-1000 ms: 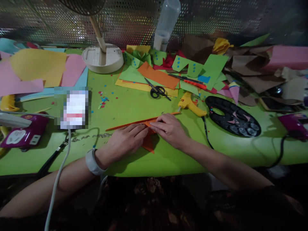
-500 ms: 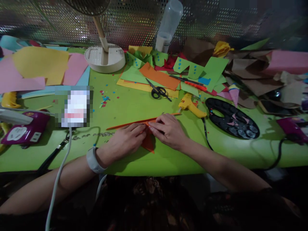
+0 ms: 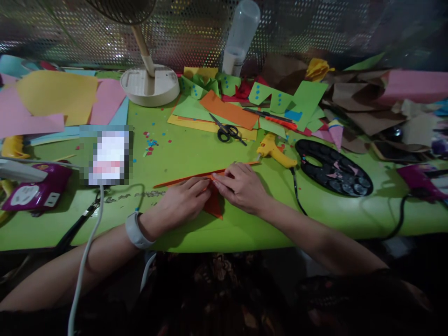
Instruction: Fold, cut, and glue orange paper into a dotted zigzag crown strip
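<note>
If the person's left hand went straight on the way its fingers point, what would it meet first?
Most likely the right hand: its fingers lie just ahead of the left hand at the orange paper, though exact depth is unclear.

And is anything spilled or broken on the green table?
Tiny red and blue scraps lie scattered to the right of the blurred screen, like spilled confetti. Rough grey marks streak the green table between the white cable and the left hand; they may be damage, but I can't tell.

Dim light leaves the tabletop [image 3: 364, 217] faintly glossy, the lower edge near-black.
</note>
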Available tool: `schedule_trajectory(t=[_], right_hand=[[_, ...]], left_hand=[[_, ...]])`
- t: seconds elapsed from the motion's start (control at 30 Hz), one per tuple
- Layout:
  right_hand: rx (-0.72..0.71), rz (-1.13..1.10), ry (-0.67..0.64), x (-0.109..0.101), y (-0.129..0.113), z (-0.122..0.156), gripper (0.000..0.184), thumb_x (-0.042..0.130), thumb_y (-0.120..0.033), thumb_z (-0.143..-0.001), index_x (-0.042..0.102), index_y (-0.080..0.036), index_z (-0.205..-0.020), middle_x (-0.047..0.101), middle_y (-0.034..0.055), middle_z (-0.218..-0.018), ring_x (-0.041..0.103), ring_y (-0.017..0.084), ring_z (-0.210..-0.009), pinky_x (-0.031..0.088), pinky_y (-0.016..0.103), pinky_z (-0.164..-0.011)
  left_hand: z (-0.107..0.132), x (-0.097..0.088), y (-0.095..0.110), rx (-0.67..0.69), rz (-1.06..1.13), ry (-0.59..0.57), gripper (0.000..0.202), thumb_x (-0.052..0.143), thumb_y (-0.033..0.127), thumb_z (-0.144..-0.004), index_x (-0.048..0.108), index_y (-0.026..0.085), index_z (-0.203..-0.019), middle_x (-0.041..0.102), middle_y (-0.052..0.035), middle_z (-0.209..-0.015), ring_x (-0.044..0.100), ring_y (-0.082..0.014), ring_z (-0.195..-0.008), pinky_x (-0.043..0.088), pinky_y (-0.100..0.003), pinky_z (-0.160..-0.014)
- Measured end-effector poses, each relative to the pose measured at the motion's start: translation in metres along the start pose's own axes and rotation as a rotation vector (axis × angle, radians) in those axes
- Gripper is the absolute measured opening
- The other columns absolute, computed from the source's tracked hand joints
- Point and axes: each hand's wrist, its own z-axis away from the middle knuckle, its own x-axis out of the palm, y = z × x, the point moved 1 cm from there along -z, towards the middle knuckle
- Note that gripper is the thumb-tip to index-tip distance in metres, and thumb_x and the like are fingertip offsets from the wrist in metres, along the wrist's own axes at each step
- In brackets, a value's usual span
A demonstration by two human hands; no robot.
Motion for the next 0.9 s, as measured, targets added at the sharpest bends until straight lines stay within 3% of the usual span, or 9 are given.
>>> schedule_trajectory(t=[0.17, 0.33, 0.43, 0.6, 0.77, 0.9], right_hand=[[0.013, -0.082, 0.07, -0.02, 0.002, 0.008, 0.034, 0.046, -0.033, -0.1, 0.072, -0.016, -0.113, 0.072, 0.0093, -0.1, 0.059, 0.022, -0.092, 0.045, 0.04, -0.083], [-0.094, -0.007, -0.111, -0.028, -0.005, 0.021, 0.042, 0.048, -0.04, -0.099, 0.065, -0.013, -0.126, 0.068, 0.0119, -0.126, 0.061, 0.027, -0.111, 0.048, 0.044, -0.092], [-0.163, 0.033, -0.145, -0.024, -0.005, 0.029, 0.049, 0.048, -0.043, -0.099, 0.058, -0.011, -0.135, 0.061, 0.0128, -0.137, 0.058, 0.028, -0.122, 0.048, 0.045, -0.097], [-0.211, 0.065, -0.16, -0.018, -0.001, 0.033, 0.053, 0.048, -0.045, -0.099, 0.057, -0.008, -0.134, 0.059, 0.0141, -0.138, 0.055, 0.029, -0.127, 0.048, 0.046, -0.1], [-0.227, 0.066, -0.174, -0.018, 0.001, 0.033, 0.049, 0.047, -0.044, -0.099, 0.062, -0.009, -0.13, 0.059, 0.0139, -0.138, 0.055, 0.029, -0.128, 0.049, 0.046, -0.099], [-0.237, 0.044, -0.192, -0.017, 0.004, 0.032, 0.049, 0.047, -0.044, -0.099, 0.06, -0.01, -0.132, 0.057, 0.0139, -0.139, 0.053, 0.029, -0.13, 0.049, 0.047, -0.101]], left_hand=[[0.002, 0.001, 0.0, 0.007, -0.008, -0.036, 0.02, 0.049, 0.012, -0.09, 0.066, 0.01, -0.1, 0.066, -0.0164, -0.116, 0.064, -0.0281, -0.105, 0.058, -0.04, -0.083], [0.003, 0.0, 0.001, 0.002, -0.004, -0.028, 0.023, 0.049, 0.012, -0.091, 0.064, 0.01, -0.108, 0.066, -0.0167, -0.121, 0.064, -0.027, -0.109, 0.058, -0.038, -0.084], [0.003, 0.0, 0.001, 0.001, -0.013, -0.001, 0.027, 0.049, 0.011, -0.091, 0.062, 0.01, -0.114, 0.066, -0.0163, -0.122, 0.065, -0.0267, -0.108, 0.058, -0.038, -0.085], [0.002, -0.002, 0.002, 0.009, -0.038, -0.021, 0.031, 0.048, 0.011, -0.093, 0.06, 0.008, -0.121, 0.067, -0.0152, -0.124, 0.066, -0.027, -0.109, 0.059, -0.038, -0.086], [0.001, -0.001, 0.001, 0.059, -0.042, 0.0, 0.032, 0.047, 0.01, -0.093, 0.059, 0.004, -0.123, 0.061, -0.0164, -0.135, 0.06, -0.0271, -0.122, 0.051, -0.04, -0.102], [0.002, 0.0, 0.001, 0.072, -0.056, 0.002, 0.033, 0.045, 0.009, -0.094, 0.058, 0.002, -0.124, 0.063, -0.0175, -0.132, 0.064, -0.0264, -0.117, 0.055, -0.038, -0.096]])
